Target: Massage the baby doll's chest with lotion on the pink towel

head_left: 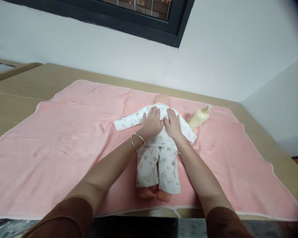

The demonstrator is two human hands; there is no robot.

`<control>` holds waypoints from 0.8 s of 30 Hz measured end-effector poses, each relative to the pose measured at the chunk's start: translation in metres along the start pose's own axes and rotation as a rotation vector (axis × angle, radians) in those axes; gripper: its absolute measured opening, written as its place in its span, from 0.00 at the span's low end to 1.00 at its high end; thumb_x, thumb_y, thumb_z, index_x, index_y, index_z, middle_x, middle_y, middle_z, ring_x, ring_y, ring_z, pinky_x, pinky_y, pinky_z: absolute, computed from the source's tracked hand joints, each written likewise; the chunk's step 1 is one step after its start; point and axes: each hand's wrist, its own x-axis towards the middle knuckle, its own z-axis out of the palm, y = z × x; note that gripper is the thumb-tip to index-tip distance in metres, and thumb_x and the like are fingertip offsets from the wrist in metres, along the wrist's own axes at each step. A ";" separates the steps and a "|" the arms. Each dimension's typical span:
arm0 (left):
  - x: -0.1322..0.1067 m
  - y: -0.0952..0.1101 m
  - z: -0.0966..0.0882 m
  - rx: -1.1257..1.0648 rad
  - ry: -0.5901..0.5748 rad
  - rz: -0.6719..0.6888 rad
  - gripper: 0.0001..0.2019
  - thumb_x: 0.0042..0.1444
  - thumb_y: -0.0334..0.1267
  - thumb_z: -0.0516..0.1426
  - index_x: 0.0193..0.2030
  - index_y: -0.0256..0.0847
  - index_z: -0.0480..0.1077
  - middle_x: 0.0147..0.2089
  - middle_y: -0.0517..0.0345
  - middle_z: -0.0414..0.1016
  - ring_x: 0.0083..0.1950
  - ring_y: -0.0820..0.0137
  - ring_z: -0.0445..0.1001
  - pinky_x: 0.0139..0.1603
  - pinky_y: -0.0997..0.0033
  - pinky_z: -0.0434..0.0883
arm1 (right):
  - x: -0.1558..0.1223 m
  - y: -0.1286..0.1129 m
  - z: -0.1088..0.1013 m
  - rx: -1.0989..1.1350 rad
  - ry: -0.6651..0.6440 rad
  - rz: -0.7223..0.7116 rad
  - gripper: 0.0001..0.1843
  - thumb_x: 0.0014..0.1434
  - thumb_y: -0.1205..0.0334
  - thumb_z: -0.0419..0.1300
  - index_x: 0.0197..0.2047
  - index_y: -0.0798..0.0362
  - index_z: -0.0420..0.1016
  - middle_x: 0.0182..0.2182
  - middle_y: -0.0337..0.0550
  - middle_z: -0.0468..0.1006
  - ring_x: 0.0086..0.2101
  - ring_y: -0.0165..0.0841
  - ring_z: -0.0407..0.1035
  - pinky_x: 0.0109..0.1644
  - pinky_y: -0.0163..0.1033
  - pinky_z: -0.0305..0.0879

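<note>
A baby doll [161,99] lies face down, its head toward the wall and its bare feet toward me. It wears a white printed pajama top [129,121] and matching pants [147,165]. My left hand [152,124], with a bracelet on the wrist, rests flat on the left side of the doll's back. On the right side of the back lies my right hand [173,124], also flat, fingers stretched toward the head. The thumbs nearly meet at the middle. The doll's face is hidden.
Under the doll a pink blanket [64,142] covers much of the wooden table [12,96]. A cream-coloured bottle [199,118] lies tilted by the doll's right-hand sleeve. Behind the table are a white wall [213,59] and a dark-framed window [177,33].
</note>
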 end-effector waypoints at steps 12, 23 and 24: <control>0.000 0.000 0.002 0.000 0.017 -0.004 0.34 0.71 0.43 0.41 0.80 0.30 0.51 0.83 0.42 0.47 0.84 0.54 0.47 0.80 0.39 0.51 | 0.000 0.000 0.000 0.003 0.003 0.001 0.35 0.72 0.54 0.43 0.78 0.57 0.54 0.78 0.53 0.52 0.77 0.42 0.43 0.80 0.60 0.34; 0.000 0.000 0.003 -0.005 0.028 0.001 0.34 0.71 0.43 0.41 0.79 0.28 0.51 0.83 0.40 0.48 0.83 0.53 0.48 0.80 0.39 0.52 | 0.000 -0.001 0.000 -0.015 0.000 0.000 0.36 0.72 0.54 0.42 0.78 0.61 0.53 0.78 0.53 0.52 0.77 0.43 0.42 0.80 0.59 0.34; 0.000 0.000 0.003 -0.003 0.028 0.002 0.34 0.71 0.43 0.41 0.79 0.28 0.51 0.83 0.40 0.48 0.83 0.53 0.48 0.80 0.39 0.52 | 0.000 0.000 0.000 -0.025 -0.002 0.000 0.36 0.73 0.53 0.42 0.78 0.60 0.53 0.78 0.53 0.52 0.77 0.42 0.42 0.80 0.59 0.34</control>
